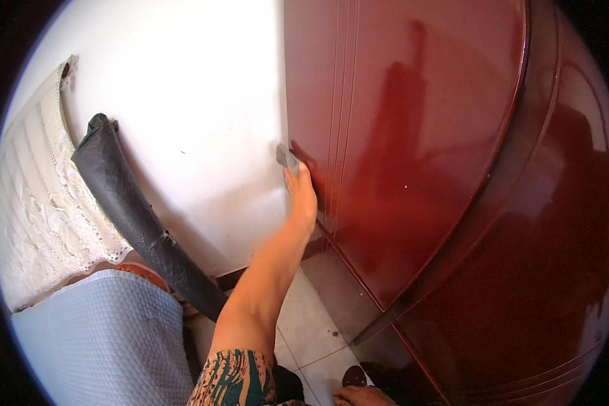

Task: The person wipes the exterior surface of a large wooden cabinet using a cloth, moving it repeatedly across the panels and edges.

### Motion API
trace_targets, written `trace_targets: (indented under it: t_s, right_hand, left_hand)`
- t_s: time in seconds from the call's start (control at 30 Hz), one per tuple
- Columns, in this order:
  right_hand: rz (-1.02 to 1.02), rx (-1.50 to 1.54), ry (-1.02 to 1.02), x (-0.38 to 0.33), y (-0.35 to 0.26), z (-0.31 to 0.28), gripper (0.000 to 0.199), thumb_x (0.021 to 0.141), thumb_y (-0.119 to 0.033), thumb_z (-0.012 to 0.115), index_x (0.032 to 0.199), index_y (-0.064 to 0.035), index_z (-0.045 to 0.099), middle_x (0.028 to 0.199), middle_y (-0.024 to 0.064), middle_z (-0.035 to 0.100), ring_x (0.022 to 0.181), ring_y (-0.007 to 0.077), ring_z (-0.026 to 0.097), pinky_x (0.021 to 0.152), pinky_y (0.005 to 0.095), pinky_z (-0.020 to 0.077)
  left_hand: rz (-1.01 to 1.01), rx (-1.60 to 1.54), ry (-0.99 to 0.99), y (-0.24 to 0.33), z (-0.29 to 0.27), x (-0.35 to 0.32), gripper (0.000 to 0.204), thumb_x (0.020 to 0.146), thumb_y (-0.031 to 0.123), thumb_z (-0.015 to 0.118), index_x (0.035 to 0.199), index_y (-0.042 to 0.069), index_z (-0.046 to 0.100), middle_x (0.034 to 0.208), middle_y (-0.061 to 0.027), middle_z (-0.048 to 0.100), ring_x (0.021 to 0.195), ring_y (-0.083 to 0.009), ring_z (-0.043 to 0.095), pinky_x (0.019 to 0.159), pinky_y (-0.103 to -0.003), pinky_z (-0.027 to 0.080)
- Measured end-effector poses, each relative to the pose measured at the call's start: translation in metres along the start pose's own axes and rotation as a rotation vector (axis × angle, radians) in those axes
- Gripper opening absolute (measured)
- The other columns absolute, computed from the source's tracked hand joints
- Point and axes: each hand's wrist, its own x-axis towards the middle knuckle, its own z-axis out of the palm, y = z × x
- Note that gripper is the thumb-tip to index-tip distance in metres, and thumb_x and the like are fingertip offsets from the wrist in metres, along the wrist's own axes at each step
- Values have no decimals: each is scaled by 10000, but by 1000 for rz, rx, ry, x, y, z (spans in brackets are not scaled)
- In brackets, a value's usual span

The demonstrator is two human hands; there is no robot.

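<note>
My left arm, in a patterned sleeve, stretches forward to the edge where a glossy dark red wardrobe (446, 169) meets a white wall (196, 88). My left hand (303, 193) is closed on a crumpled grey cloth (287, 158). The cloth is pressed into that edge, touching the wall or the wardrobe's side. Low in the view, my right hand (362, 396) hangs in front of the wardrobe's foot. The lower edge cuts it off, so whether it holds anything is hidden.
At left, a long roll in black covering (132, 193) leans on the wall. Beside it are a headboard draped in cream lace (54, 223) and a light blue quilted cover (108, 331). Pale floor tiles (308, 318) lie below, with a dark shoe (354, 376) near my right hand.
</note>
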Motion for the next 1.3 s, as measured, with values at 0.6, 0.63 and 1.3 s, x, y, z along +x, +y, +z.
trace_targets:
  t_s: [0.6, 0.63, 1.3]
  right_hand:
    - [138, -96, -110, 2, 5, -1, 255, 909, -272, 536, 1064, -77, 592, 1034, 185, 615, 937, 387, 589, 771, 467, 483]
    - [143, -96, -107, 0, 9, -1, 250, 909, -272, 534, 1056, -78, 591, 1039, 184, 613, 935, 387, 589, 766, 469, 482]
    - [69, -184, -74, 1, 28, 23, 273, 894, -312, 546, 1027, -88, 628, 909, 158, 621, 799, 377, 613, 689, 464, 504]
  left_hand:
    - [286, 134, 56, 42, 8, -11, 584, 993, 326, 354, 1470, 29, 197, 1519, -196, 206, 1413, -328, 179, 1154, -373, 153]
    - [304, 154, 10, 36, -1, -13, 576, 992, 320, 360, 1460, 16, 222, 1497, -208, 259, 1396, -334, 228, 1145, -371, 184]
    - [-80, -61, 12, -70, -3, -121, 750, 980, 493, 317, 1481, -4, 64, 1554, -174, 72, 1437, -302, 56, 1156, -403, 64]
